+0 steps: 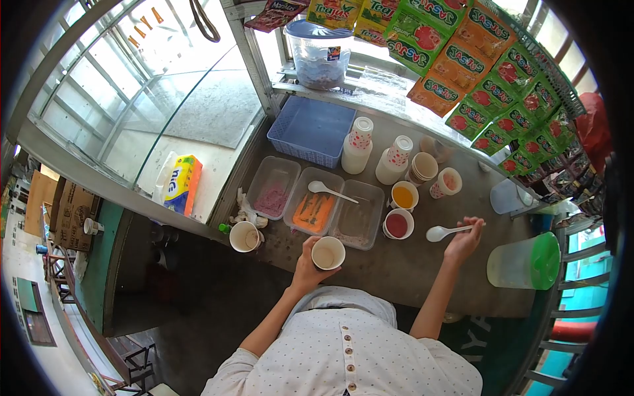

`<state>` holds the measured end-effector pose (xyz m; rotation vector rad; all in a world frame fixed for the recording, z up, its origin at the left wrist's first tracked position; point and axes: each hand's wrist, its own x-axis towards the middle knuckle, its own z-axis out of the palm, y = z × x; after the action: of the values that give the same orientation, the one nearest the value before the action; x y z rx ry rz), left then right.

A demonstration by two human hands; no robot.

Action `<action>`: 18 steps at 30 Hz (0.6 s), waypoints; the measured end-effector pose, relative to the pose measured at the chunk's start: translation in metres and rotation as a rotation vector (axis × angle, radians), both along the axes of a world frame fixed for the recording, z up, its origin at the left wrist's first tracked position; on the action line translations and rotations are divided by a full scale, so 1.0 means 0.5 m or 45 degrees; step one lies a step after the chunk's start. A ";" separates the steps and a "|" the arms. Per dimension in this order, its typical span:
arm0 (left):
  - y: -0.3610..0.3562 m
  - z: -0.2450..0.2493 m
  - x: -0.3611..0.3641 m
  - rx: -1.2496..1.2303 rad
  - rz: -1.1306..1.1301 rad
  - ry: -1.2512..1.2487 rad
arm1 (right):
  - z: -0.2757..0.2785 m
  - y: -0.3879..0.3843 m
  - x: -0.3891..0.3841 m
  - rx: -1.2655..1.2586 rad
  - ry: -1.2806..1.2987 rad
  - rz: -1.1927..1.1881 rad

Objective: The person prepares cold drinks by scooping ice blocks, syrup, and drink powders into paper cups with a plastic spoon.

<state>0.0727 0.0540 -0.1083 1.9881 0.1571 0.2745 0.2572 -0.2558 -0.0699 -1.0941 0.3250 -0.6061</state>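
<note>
My left hand [309, 268] is wrapped round a paper cup [328, 253] near the counter's front edge. In my right hand [464, 245], at the right, is the handle of a white spoon [438, 233], its bowl pointing left. Between the hands stand a cup of red contents [397, 225] and one of orange contents [403, 196]. Behind the held cup are clear tubs with pink powder [271, 199], orange powder [313, 210] and a thin brownish residue [356, 221]. Another white spoon [319, 187] lies across the tubs. A further paper cup [246, 237] stands left of my left hand.
A blue basket [312, 130] sits at the back, beside white bottles [356, 155] topped with stacked cups. Stacked paper cups [422, 167] stand right of them. A green-lidded container [523, 263] is at the far right. Drink sachets [456, 61] hang above.
</note>
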 end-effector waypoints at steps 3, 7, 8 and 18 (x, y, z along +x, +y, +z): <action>0.004 -0.004 -0.002 -0.050 0.065 -0.033 | 0.000 0.012 0.043 -0.846 0.037 0.150; 0.011 -0.012 0.002 -0.054 0.097 -0.097 | -0.061 0.046 0.082 -1.809 0.277 0.447; 0.014 -0.009 0.003 -0.034 0.084 -0.159 | -0.069 0.064 0.082 -1.878 0.463 0.526; 0.032 0.016 -0.026 0.121 0.144 -0.125 | -0.084 0.086 0.103 -1.870 0.711 0.638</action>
<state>0.0598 0.0700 -0.1005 2.0578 0.1970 0.4593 0.3088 -0.2127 -0.1118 -2.6687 0.0083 0.0391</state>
